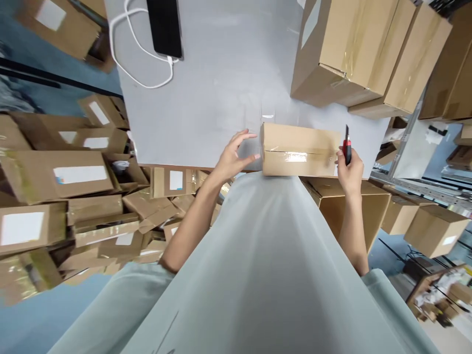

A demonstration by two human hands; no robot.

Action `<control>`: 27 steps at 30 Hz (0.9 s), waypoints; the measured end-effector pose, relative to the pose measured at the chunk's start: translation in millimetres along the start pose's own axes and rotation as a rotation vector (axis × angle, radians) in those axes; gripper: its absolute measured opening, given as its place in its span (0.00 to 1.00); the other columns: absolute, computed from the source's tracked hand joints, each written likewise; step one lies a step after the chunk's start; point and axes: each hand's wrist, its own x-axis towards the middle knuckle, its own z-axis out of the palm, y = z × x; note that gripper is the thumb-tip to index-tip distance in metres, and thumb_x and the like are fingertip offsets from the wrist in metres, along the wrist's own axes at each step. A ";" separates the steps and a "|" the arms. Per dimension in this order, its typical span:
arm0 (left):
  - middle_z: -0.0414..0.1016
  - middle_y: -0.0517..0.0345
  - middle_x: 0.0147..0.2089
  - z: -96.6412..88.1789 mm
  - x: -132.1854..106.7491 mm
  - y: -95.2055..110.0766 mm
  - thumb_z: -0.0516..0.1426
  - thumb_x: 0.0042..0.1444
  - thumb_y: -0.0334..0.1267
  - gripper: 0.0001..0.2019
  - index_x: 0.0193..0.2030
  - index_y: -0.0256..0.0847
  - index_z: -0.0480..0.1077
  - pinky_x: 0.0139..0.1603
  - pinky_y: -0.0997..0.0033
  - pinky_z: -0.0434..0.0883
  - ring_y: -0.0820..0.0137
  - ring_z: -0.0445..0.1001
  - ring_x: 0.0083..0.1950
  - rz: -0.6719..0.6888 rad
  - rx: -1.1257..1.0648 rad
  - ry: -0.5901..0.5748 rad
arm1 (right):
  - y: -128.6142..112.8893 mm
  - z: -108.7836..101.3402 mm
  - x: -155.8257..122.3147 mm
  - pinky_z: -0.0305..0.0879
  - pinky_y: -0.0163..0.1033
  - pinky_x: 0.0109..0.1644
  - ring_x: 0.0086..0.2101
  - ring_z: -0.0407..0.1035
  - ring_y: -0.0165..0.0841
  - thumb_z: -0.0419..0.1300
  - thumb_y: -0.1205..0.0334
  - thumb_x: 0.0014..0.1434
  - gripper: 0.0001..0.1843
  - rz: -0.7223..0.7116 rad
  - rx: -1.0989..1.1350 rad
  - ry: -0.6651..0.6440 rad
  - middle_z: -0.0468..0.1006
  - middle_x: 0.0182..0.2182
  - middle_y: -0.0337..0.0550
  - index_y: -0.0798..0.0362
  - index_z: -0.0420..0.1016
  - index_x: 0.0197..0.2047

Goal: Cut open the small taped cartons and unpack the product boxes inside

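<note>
A small taped cardboard box [299, 147] lies at the near edge of the grey table [221, 88]. My left hand [234, 156] is at the box's left end, fingers spread, with the fingertips close to or just touching it. My right hand [349, 169] is at the box's right end, closed around a red and black utility knife [347, 147] that points upward. My pale green shirt fills the lower middle of the view.
Large cardboard boxes [354, 49] stand at the table's far right. A black phone [164, 27] with a white cable [140, 73] lies at the far left. A heap of small labelled boxes [73, 196] covers the floor to the left. More cartons [431, 226] sit on the right.
</note>
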 end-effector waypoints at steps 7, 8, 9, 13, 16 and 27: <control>0.46 0.44 0.90 9.7 0.0 6.8 0.68 0.59 0.73 0.38 0.67 0.51 0.76 0.86 0.27 0.44 0.37 0.34 0.91 0.088 0.151 -0.091 | -109.9 7.5 -3.0 0.67 0.42 0.42 0.36 0.82 0.45 0.50 0.43 0.82 0.23 -0.286 -0.324 -0.450 0.88 0.39 0.48 0.48 0.79 0.60; 0.47 0.44 0.90 11.6 1.8 3.2 0.69 0.58 0.72 0.38 0.66 0.50 0.76 0.87 0.27 0.42 0.37 0.34 0.91 0.088 0.132 -0.097 | -121.8 11.5 -0.7 0.65 0.42 0.41 0.37 0.82 0.46 0.50 0.44 0.83 0.23 -0.321 -0.408 -0.498 0.89 0.40 0.49 0.48 0.79 0.60; 0.48 0.44 0.89 13.1 3.3 -0.2 0.71 0.57 0.71 0.38 0.66 0.50 0.76 0.87 0.28 0.41 0.36 0.35 0.90 0.092 0.099 -0.097 | -132.3 15.5 1.9 0.64 0.42 0.41 0.38 0.82 0.47 0.49 0.45 0.83 0.23 -0.344 -0.486 -0.539 0.89 0.41 0.51 0.49 0.80 0.59; 0.58 0.44 0.85 17.0 7.4 -7.2 0.78 0.51 0.62 0.36 0.62 0.49 0.77 0.88 0.29 0.35 0.34 0.39 0.90 0.124 -0.086 -0.060 | -162.0 27.8 11.2 0.64 0.43 0.44 0.44 0.83 0.49 0.47 0.46 0.84 0.24 -0.363 -0.734 -0.626 0.90 0.46 0.56 0.51 0.80 0.59; 0.61 0.45 0.83 19.2 10.5 -7.5 0.80 0.48 0.54 0.34 0.59 0.48 0.77 0.87 0.27 0.33 0.32 0.40 0.89 0.132 -0.153 -0.051 | -173.6 32.3 14.0 0.66 0.44 0.48 0.46 0.82 0.50 0.46 0.45 0.84 0.27 -0.348 -0.862 -0.640 0.89 0.47 0.60 0.53 0.80 0.60; 0.61 0.48 0.82 19.6 13.8 -6.2 0.78 0.51 0.42 0.30 0.59 0.48 0.77 0.87 0.29 0.38 0.35 0.44 0.88 0.180 -0.139 -0.103 | -191.2 41.0 13.8 0.69 0.50 0.51 0.48 0.82 0.54 0.47 0.49 0.84 0.26 -0.301 -1.028 -0.662 0.88 0.48 0.66 0.56 0.79 0.64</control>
